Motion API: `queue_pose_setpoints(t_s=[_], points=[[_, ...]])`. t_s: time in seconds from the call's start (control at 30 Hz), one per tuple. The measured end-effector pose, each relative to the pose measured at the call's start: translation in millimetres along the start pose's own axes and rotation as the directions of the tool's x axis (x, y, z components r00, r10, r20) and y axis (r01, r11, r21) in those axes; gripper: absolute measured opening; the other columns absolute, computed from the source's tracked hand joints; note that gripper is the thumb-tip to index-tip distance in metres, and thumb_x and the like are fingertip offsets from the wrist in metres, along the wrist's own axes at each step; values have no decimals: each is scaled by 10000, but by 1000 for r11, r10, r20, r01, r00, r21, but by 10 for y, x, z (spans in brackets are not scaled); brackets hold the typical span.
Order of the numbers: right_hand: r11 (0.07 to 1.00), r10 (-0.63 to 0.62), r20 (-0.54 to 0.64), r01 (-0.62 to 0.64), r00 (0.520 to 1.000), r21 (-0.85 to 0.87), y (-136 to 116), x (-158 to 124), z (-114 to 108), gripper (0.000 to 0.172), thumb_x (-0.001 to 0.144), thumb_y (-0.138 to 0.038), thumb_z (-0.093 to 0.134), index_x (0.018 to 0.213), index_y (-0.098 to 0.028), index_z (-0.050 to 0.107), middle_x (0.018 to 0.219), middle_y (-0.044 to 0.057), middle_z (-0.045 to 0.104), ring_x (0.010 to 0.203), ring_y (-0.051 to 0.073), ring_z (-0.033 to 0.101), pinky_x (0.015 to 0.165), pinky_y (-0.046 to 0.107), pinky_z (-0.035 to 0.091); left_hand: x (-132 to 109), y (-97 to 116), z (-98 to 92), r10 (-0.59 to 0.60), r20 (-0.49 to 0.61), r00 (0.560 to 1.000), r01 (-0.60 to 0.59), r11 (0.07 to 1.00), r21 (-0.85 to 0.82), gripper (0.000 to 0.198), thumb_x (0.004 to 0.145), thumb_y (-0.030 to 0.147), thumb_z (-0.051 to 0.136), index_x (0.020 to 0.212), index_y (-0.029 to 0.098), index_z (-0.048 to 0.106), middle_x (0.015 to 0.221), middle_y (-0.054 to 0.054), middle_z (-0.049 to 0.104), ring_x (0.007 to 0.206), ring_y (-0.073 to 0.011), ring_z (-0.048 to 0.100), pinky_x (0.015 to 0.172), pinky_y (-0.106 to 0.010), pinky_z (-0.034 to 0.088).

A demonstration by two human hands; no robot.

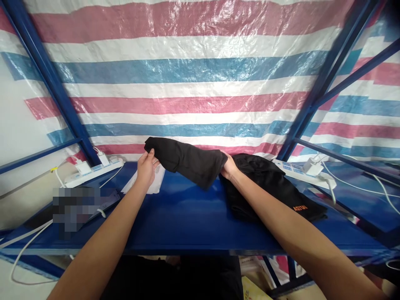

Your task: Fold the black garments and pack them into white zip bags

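Left hand (146,167) grip pinches the upper-left end of the black garment (187,160); right hand (229,166) grip is closed on its lower-right end. The garment spans between both hands above the blue shelf (175,221), long axis left-right, sloping down rightward. Black pile (268,187) lies on the shelf beside the right hand.

Bright, even light; edges bowed w/ wide-angle; one patch pixelated.

Bare blue shelf (187,225) front centre, power strip (93,168) back left, black garment pile (268,187) blocking right
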State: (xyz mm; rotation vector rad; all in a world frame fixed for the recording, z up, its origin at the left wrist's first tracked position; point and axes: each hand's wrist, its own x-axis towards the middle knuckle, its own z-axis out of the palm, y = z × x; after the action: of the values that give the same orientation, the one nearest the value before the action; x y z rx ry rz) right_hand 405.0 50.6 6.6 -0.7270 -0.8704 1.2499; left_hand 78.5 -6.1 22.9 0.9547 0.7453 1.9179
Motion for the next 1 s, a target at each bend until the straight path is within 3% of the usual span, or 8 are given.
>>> queue_pose_setpoints(t_s=[0.1,0.2,0.3,0.4,0.47,0.77,0.87,1.0], points=[[995,-85,-109,78,990,-68,-5,36,-17,253,753,-326,829,894,-242,637,778,-25,715,735,188,685,725,316,594,-17,35,65,6,22,1000,-6,1000,-12,333,825,409,928,1006,193,751,771,-11,717,789,-170,743,827,-302,624],[879,-443,-219,372,870,-299,-137,-33,35,191,886,-396,715,980,-244,649,982,26,739,981,221,711,895,367,597,-50,114,224,52,51,997,-54,998,24,393,805,463,939,1022,187,762,769,-12,707,795,-181,739,791,-293,621],[644,-634,116,605,765,-467,-370,-354,229,258,994,-477,648,1093,-245,703,1230,83,716,1251,272,638,1111,442,522,-154,232,530,114,135,984,-129,986,110,425,848,549,886,1040,192,756,888,-39,743,854,-195,740,752,-280,618],[714,-300,507,543,808,-443,-582,-831,519,485,914,-475,814,1334,-286,662,1179,64,722,1136,269,684,1059,425,566,-343,385,926,138,273,952,-197,959,203,428,921,614,797,897,201,687,859,-16,697,796,-169,696,707,-268,607],[732,-201,562,504,803,-458,-709,-1084,640,635,843,-446,898,1401,-289,641,1148,60,737,1083,285,702,994,436,602,-464,518,1164,129,380,916,-242,933,266,475,945,643,759,816,205,627,778,5,635,748,-156,660,689,-264,600],[731,-402,297,499,866,-465,-1937,-1358,85,214,854,-369,837,1016,-238,785,907,26,753,824,212,733,779,347,602,-272,1233,1641,216,504,836,-336,928,160,330,1015,484,743,948,162,715,907,-9,669,926,-195,743,737,-247,572],[701,-402,204,444,893,-558,-2436,-1436,-86,149,914,-328,757,1031,-242,790,951,104,763,795,227,746,750,373,613,-45,1162,1929,162,587,793,-318,932,174,378,1058,499,674,924,147,705,918,-15,670,881,-170,742,731,-249,558],[594,-375,139,353,917,-723,-2721,-1099,-551,139,900,-372,786,883,-234,788,937,150,774,721,193,719,617,305,554,204,665,2436,-28,680,733,-217,938,272,375,1014,514,747,942,147,717,903,-38,704,775,-147,696,698,-258,534]])
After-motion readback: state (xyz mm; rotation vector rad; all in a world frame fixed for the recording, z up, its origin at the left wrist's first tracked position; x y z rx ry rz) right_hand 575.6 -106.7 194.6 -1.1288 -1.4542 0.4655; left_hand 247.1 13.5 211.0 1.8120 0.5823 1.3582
